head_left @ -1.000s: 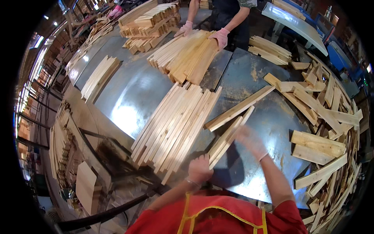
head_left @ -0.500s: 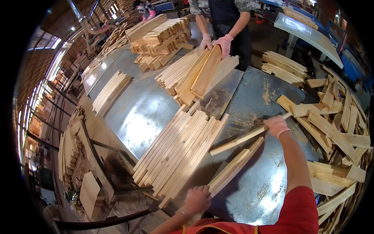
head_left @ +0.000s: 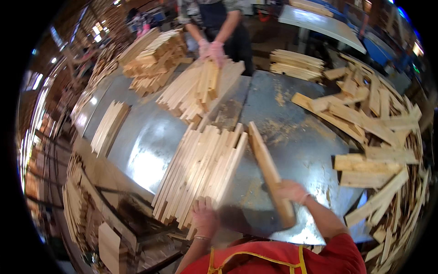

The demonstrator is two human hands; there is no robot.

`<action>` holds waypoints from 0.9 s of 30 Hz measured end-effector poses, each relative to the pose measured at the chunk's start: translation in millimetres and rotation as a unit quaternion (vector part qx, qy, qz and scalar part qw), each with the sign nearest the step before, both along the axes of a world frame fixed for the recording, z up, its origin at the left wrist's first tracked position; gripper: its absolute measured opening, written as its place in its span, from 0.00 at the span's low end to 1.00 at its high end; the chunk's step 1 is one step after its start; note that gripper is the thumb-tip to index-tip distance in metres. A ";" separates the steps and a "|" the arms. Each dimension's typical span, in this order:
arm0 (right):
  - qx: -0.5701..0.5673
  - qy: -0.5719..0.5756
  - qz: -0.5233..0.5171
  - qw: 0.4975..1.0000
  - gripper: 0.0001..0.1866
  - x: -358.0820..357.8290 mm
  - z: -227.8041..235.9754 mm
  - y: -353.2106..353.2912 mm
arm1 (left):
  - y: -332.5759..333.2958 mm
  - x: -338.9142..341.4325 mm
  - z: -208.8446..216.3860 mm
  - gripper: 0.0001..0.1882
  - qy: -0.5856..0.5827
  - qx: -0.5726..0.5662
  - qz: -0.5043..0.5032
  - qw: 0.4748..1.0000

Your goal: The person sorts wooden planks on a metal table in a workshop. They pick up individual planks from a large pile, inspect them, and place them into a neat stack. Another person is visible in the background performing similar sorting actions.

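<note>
A row of pale wooden strips (head_left: 194,176) lies side by side on the metal table. My left hand (head_left: 205,219) rests on the near ends of this row, palm down, fingers stretched out and apart. To the right, a longer wooden strip (head_left: 267,171) slants across the tabletop, its far end close to the row's right edge. My right hand (head_left: 292,191) grips that strip near its close end, blurred by motion. Across the table, a co-worker's gloved hands (head_left: 212,51) hold a few wooden boards (head_left: 208,82) over another spread of strips (head_left: 180,93).
The metal table (head_left: 269,100) carries scattered sawdust. A heap of loose offcuts (head_left: 365,116) covers its right side. Short stacks stand at the back right (head_left: 296,65) and left (head_left: 109,128), with a tall crisscross stack (head_left: 157,59) behind. A wooden frame (head_left: 107,208) stands at lower left.
My right hand has drawn its strip nearer and swung it steeper. The left hand has shifted left onto the row, and the pair of strips beside it no longer lies apart. The co-worker's boards have turned.
</note>
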State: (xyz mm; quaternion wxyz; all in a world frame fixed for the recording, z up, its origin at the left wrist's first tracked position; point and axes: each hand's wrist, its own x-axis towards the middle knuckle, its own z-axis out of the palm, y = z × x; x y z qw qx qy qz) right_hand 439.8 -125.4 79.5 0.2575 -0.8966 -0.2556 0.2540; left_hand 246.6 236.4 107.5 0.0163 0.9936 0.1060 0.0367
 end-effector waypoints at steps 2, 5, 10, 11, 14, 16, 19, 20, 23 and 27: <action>0.022 0.206 -0.108 0.972 0.30 -58.9 49.0 74.2 | 3.3 6.6 -2.1 0.39 -0.002 -0.022 0.009 1.000; 0.093 0.237 -0.076 0.964 0.33 -107.0 98.5 145.1 | -2.3 -0.1 12.7 0.40 0.053 -0.095 -0.055 0.993; 0.222 0.157 -0.028 0.962 0.29 -74.5 3.9 125.9 | 13.2 11.3 -17.5 0.41 0.060 -0.069 -0.083 0.992; 0.274 0.131 -0.057 0.951 0.29 -59.5 12.7 79.9 | 10.2 15.7 -20.5 0.40 0.061 -0.068 -0.078 0.993; 0.248 -0.241 -0.367 0.863 0.22 -61.5 -2.8 -115.6 | -34.6 40.5 -18.8 0.39 0.033 -0.057 -0.123 0.990; -0.119 -0.263 -0.447 0.847 0.23 -77.4 86.4 -223.0 | -63.6 42.5 -12.0 0.38 0.024 -0.052 -0.181 0.982; 0.146 -0.333 -0.779 0.511 0.33 -113.6 58.5 -379.0 | -133.3 70.9 -35.9 0.39 0.008 -0.233 -0.283 0.930; 0.227 -0.356 -0.796 0.433 0.39 -130.1 31.6 -431.9 | -159.7 81.8 -49.8 0.38 -0.028 -0.243 -0.354 0.903; 0.477 -0.075 -0.717 0.504 0.31 -146.1 7.8 -450.1 | -275.2 92.2 -2.6 0.41 0.034 -0.133 -0.434 0.891; 0.667 0.101 -0.587 0.449 0.26 -146.3 -29.8 -339.3 | -373.5 91.0 24.7 0.40 0.058 -0.220 -0.460 0.858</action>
